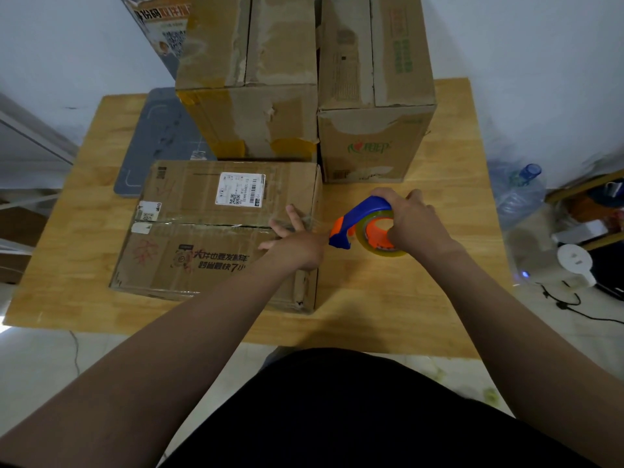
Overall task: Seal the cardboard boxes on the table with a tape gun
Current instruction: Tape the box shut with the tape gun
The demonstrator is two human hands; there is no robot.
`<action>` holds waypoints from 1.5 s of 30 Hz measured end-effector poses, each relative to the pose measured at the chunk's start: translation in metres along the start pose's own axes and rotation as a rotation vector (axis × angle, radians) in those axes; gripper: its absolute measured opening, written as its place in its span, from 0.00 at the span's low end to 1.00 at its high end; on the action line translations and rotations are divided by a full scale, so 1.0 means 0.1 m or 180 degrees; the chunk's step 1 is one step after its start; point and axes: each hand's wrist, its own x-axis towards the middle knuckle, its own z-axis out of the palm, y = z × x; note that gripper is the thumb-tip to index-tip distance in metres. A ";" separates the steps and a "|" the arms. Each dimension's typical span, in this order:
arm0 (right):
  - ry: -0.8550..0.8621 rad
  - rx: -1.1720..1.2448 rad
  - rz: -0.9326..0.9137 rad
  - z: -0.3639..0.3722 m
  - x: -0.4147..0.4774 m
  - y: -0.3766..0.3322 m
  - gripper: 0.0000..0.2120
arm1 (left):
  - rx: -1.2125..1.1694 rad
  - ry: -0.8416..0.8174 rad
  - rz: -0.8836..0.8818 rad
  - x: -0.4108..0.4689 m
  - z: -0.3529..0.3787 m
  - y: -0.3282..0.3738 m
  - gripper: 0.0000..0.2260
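The tape gun, gripped by right hand, points left at box under flat left hand.

Wooden table on pale tiled floor, white walls.

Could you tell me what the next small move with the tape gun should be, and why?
Probably draw the blue and orange tape gun down the right side of the low brown cardboard box and tear the tape off. The right hand holds it just past the box's right edge, a clear strip seems stretched back to the top seam, and the left hand presses flat there.
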 end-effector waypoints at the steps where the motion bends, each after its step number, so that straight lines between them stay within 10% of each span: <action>1: -0.0012 -0.0007 0.0021 0.00 0.01 -0.02 0.37 | 0.0022 0.0090 0.0067 0.05 0.03 -0.02 0.51; 10: -0.0063 0.0138 0.0019 0.03 0.06 0.02 0.37 | -0.0105 0.0470 0.0902 -0.49 -0.17 -0.16 0.41; 19: -0.0225 -0.0301 0.0040 0.20 0.04 -0.01 0.35 | 0.0420 0.0022 0.0563 -0.54 -0.14 0.09 0.48; 34: -0.1038 0.1159 0.1351 0.63 0.23 0.65 0.33 | -0.0473 0.1161 0.0696 -0.43 -0.23 -0.18 0.40; 45: -0.0602 0.0507 0.0514 0.48 0.32 0.17 0.31 | -0.0835 0.1747 0.0882 -0.21 -0.30 -0.87 0.28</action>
